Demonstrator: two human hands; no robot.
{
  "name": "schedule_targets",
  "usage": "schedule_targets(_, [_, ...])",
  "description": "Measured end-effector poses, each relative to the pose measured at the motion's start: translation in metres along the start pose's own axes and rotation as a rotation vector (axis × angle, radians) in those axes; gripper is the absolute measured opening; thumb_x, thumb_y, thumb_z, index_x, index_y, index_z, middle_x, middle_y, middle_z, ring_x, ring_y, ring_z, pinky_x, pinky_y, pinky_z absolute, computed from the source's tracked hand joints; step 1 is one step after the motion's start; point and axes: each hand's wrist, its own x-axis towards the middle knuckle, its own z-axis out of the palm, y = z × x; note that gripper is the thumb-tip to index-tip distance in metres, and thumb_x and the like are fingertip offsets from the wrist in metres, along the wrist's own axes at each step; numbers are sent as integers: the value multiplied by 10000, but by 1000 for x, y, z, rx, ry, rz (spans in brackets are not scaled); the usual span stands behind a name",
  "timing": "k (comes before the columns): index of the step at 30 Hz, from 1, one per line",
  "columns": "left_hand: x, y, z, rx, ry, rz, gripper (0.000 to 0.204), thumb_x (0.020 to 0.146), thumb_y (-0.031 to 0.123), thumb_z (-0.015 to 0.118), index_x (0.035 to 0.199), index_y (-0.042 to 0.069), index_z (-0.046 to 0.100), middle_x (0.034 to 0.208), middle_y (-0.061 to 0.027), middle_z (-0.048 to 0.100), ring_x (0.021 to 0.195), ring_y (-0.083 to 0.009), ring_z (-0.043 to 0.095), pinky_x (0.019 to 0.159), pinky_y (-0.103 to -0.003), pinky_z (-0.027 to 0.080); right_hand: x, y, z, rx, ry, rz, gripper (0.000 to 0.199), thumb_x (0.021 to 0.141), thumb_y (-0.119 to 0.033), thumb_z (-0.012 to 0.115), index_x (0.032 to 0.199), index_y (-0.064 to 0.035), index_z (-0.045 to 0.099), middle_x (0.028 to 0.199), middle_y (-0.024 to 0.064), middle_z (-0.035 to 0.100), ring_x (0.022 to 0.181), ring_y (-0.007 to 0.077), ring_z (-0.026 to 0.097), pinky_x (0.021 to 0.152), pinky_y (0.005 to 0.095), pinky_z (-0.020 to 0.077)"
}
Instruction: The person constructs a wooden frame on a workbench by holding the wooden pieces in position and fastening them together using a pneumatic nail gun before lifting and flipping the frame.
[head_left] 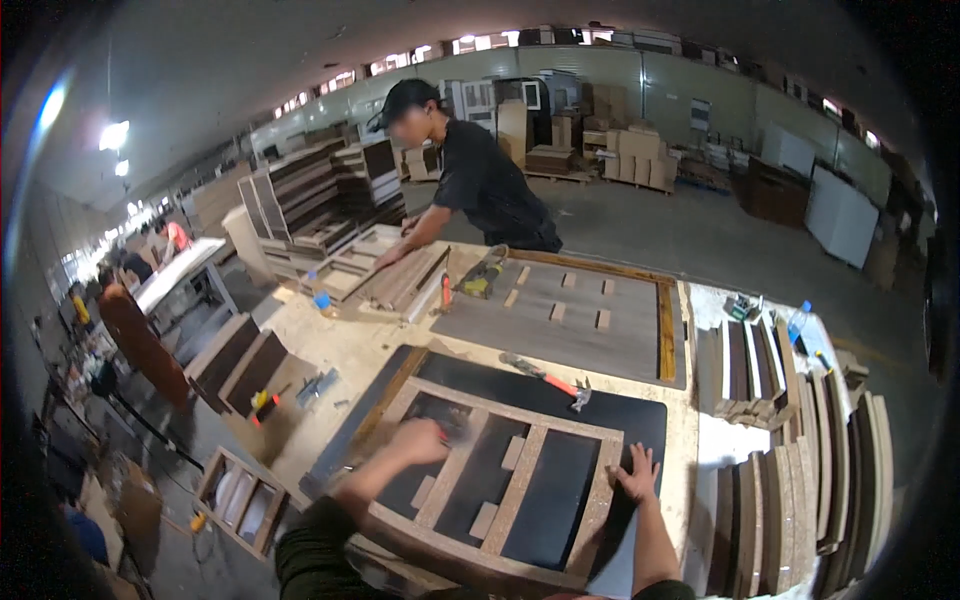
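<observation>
My left hand point(418, 443) is closed in a fist over the left part of a wooden frame point(536, 440). A bit of red shows at its fingers, beside a grey motion smear; what it grips is too blurred to name. My right hand point(637, 474) rests on the frame's right rail, fingers spread and nothing in them. The frame has several crossbars with small wood blocks point(484, 520) beside them. It lies on a dark panel point(641, 424). Just beyond the frame is a hammer point(560, 384) with an orange handle.
Across the workbench point(678, 437), a co-worker point(490, 185) in black leans over wooden strips point(408, 280). A grey panel point(540, 300) with blocks and a yellow-green tool point(483, 277) lies near them. Stacked curved boards point(765, 520) stand at right. A slatted frame point(238, 500) sits lower left.
</observation>
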Motion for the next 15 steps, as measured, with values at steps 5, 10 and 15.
schedule_targets(5, [4,-176,22,-207,169,-258,371,647,232,676,924,-15,651,903,-252,657,892,-363,651,757,-438,520,-81,-27,3,22,-67,5,868,755,-510,640,1460,-146,287,1546,100,206,1448,316,54,1115,564,-44])
schedule_targets(10, [21,-310,86,-59,158,-436,517,750,176,614,1200,-48,490,1036,-267,631,978,-388,622,828,-446,505,-122,-30,21,61,-58,114,973,701,-536,685,1474,-145,243,1543,113,211,1446,335,43,1099,593,-67])
schedule_targets(15, [28,-381,146,14,293,-538,533,834,169,570,1296,-34,400,1122,-230,593,1007,-374,609,845,-458,499,-156,-78,30,-25,-57,316,1047,688,-517,724,1489,-135,170,1530,120,242,1441,333,83,1101,620,15])
